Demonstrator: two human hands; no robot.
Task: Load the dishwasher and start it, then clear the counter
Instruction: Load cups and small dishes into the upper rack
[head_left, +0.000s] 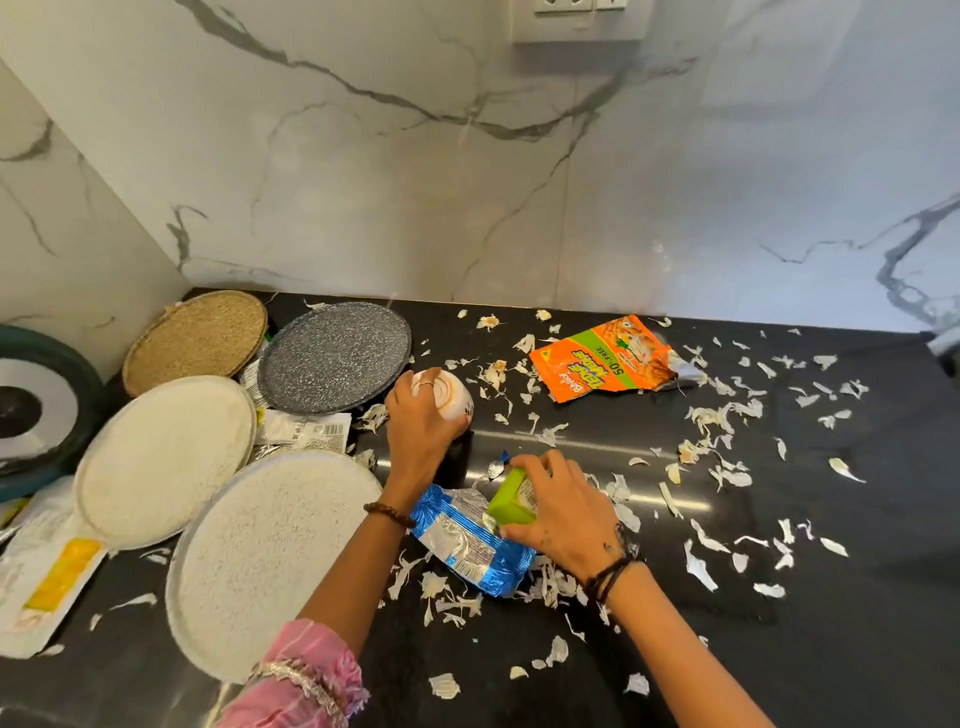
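Head view, looking down on a black counter (727, 649) strewn with pale garlic skins (717, 415).

Left hand (421, 421) curled over a small white cup (447, 397), gripping it from above; cup tipped on its side, base ring facing up toward the camera, mouth hidden, contents impossible to tell.

Right hand (563, 512) closed around a small green box (511, 501), pinching it just above a crumpled blue wrapper (472, 545); box's long axis running from near-left to far-right. Wrapper lying directly under and between both wrists, nearer the right hand.

Orange snack packet (602, 364) torn open, flat, well beyond both hands toward the wall, on the right hand's side; likely next for that hand once freed.

Left of the cup: a grey speckled plate (335, 356), a woven mat (197, 338), two white plates (161, 457) overlapping, the nearer one (270, 561) closest to the left forearm. All apparently bare of food.

More wrappers tucked between the plates. No dishwasher visible; loading apparently pending, with cup and plates as its candidates.
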